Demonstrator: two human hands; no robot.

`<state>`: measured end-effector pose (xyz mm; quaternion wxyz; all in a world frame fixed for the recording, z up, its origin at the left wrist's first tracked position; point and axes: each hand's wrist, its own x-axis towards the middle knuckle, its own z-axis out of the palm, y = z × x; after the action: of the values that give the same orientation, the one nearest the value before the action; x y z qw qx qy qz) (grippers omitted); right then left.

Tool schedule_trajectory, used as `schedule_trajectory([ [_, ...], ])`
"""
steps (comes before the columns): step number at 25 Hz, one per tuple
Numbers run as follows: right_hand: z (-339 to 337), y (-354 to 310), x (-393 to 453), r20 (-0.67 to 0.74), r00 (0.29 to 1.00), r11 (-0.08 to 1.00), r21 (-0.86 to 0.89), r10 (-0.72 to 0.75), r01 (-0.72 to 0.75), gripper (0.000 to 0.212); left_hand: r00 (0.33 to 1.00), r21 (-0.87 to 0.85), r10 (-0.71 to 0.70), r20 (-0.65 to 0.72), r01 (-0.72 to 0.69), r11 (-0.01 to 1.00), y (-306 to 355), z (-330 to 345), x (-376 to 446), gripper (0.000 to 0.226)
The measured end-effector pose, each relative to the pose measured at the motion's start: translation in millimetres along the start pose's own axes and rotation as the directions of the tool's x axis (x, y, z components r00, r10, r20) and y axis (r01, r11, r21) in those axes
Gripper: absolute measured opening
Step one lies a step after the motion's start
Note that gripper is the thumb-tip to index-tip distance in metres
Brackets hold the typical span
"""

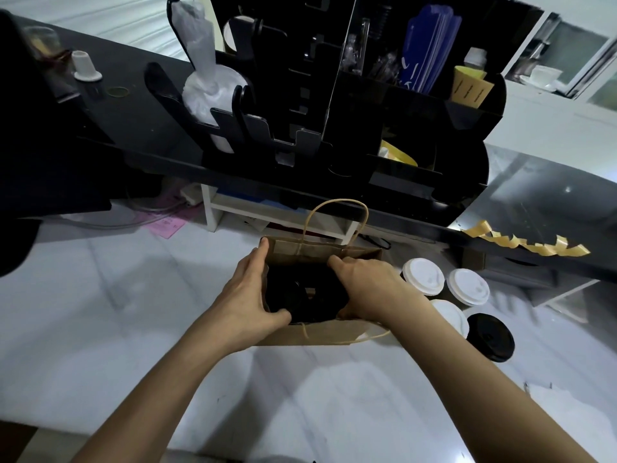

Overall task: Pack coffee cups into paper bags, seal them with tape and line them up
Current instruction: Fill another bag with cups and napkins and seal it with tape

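Paper bag [317, 334]: brown, open-topped, at frame centre on the white marbled counter [133, 312]; far twine handle upright, near handle flopped toward the camera.
Bag contents: dark, black-lidded cups, hard to count.
Left hand [248, 294]: grips the bag's left edge, fingers together along the rim, thumb hooked inside.
Right hand [364, 282]: holds the right side of the mouth, fingers curled over the far rim.
Loose cups [423, 275]: three white lids and one black, just right of the bag.
Tape strips [527, 243]: yellow, hanging from the shelf edge at right.
Black organiser [334, 95]: upper centre.
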<state>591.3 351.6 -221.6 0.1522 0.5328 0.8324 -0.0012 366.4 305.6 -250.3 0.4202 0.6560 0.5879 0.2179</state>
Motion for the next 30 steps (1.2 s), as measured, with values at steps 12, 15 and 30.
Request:
schedule_trajectory([
  [12, 11, -2, 14, 0.034, 0.999, 0.991, -0.128, 0.03, -0.025, 0.078, 1.0, -0.005, 0.0, 0.01, 0.0, 1.0, -1, -1, 0, 0.116],
  [15, 15, -7, 17, 0.029, 1.0, 0.979, -0.206, 0.01, -0.004, 0.07, 1.0, -0.009, -0.004, 0.01, 0.004, 1.0, -1, 0, 1, 0.116],
  [30, 21, 0, 9, 0.037, 0.999, 0.988, -0.15, 0.027, -0.022, 0.072, 1.0, -0.011, 0.009, 0.012, -0.009, 1.0, -2, 1, 0, 0.115],
])
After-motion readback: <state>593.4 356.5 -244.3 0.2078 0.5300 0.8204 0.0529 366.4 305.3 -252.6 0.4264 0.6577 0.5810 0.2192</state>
